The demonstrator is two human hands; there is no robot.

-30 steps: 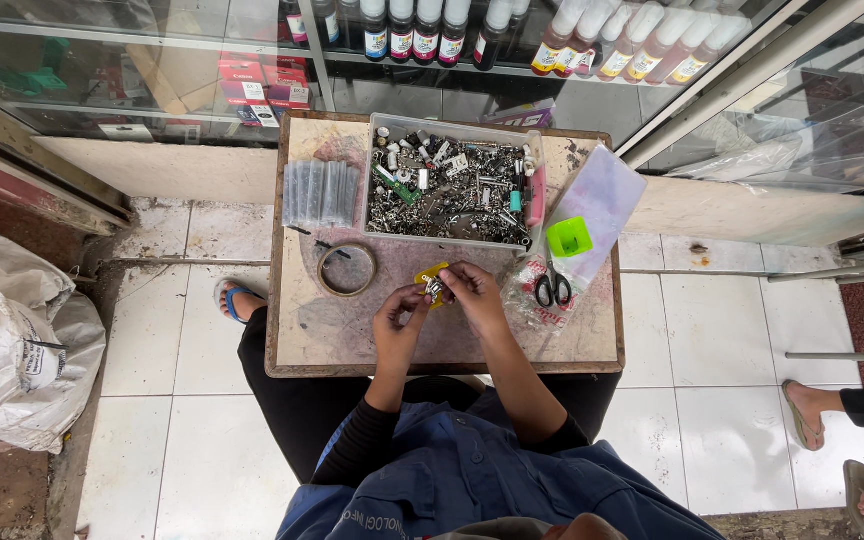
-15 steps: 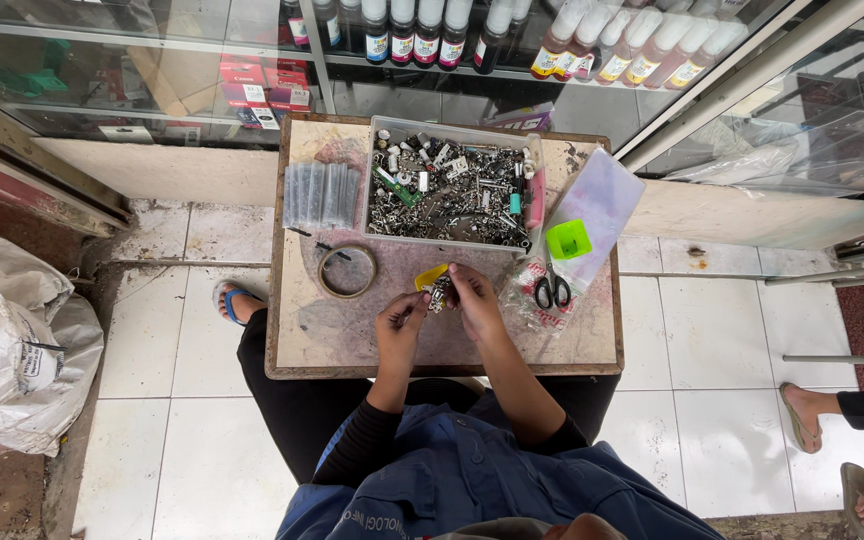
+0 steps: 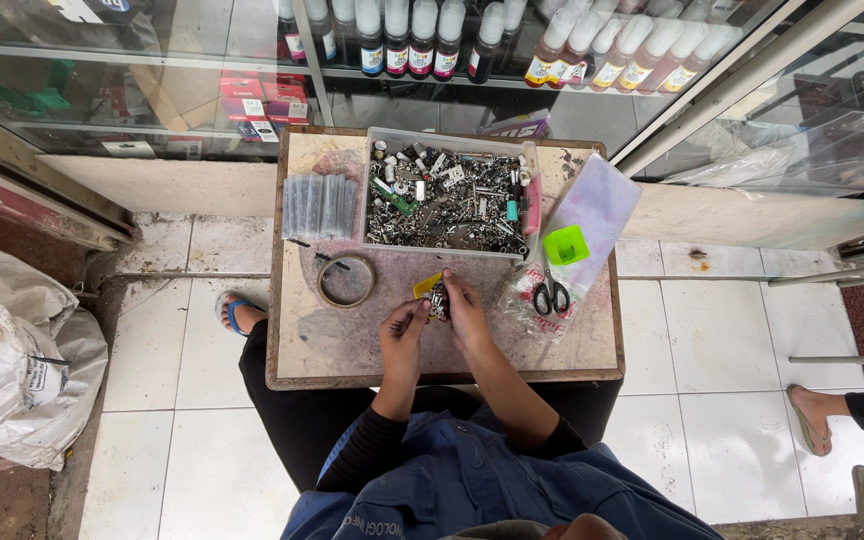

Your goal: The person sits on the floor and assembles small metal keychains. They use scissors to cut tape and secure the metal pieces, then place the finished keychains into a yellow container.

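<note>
Two hands meet over the middle of a small wooden table [image 3: 302,350]: the left hand [image 3: 404,325] has its fingers curled and pinched toward a small dark metal piece with a yellow part [image 3: 434,295], and the right hand [image 3: 467,310] closes around that same piece from the other side, so both appear to grip it, though how the fingertips sit on it is too small to tell. The piece is held just above the tabletop, between the two hands and slightly ahead of them. Directly beyond the hands stands a clear plastic tray [image 3: 382,140] heaped with small metal and plastic parts. Ahead and to the left of the left hand lies a ring of tape [image 3: 345,281], and farther off in that direction a row of small clear bags [image 3: 317,205]. Just right of the right hand lie black-handled scissors [image 3: 552,295] on a clear plastic sheet [image 3: 592,200], with a small green cup [image 3: 565,244] beyond them. As a judgement, the work in hand looks like fitting or picking apart one small part drawn from the tray, at a fine-handling stage; what it calls for is a steady pinch from both hands, since so small a piece could slip and drop among the loose parts.
</note>
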